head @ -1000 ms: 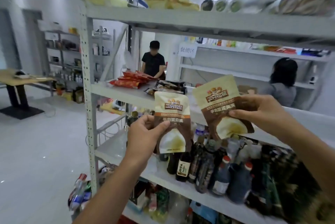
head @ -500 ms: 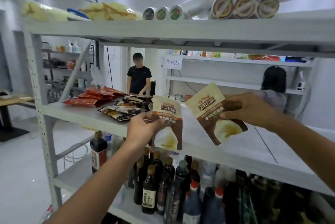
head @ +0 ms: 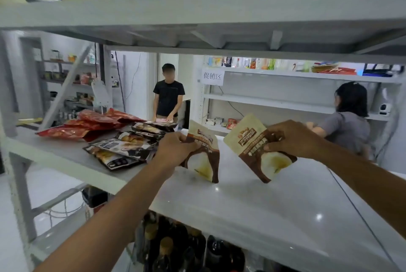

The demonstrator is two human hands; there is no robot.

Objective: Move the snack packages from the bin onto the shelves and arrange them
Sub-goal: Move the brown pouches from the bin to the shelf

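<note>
- Your left hand (head: pixel 175 150) grips the left pouch (head: pixel 205 161), a brown-and-cream snack package, by its left edge. The fingers curl round it, and it stands roughly upright with its base at, or just above, the glossy white middle shelf (head: pixel 274 201).
- Your right hand (head: pixel 292 139) pinches the matching right pouch (head: pixel 252 146) along its right side, thumb across the front. It hangs tilted with one lower corner aimed at the shelf; whether that corner touches cannot be told.
- Both pouches sit nearer the shelf's front edge than its back, and the bin is out of view.
- Let go of the right pouch at this lean and it will probably flop flat instead of standing. Level its base first.
- The shelf surface looks slick. A pouch dropped rather than placed could skid forward and fall onto the bottles (head: pixel 186 249) on the tier below.
- Your left knuckles are just beside the overlapping black packets (head: pixel 123 148), with the red packets (head: pixel 92 122) behind them. A careless sweep to the left could shove that pile out of line.
- The two pouches are near each other, so settling one with a nudge may tip its neighbour.
</note>
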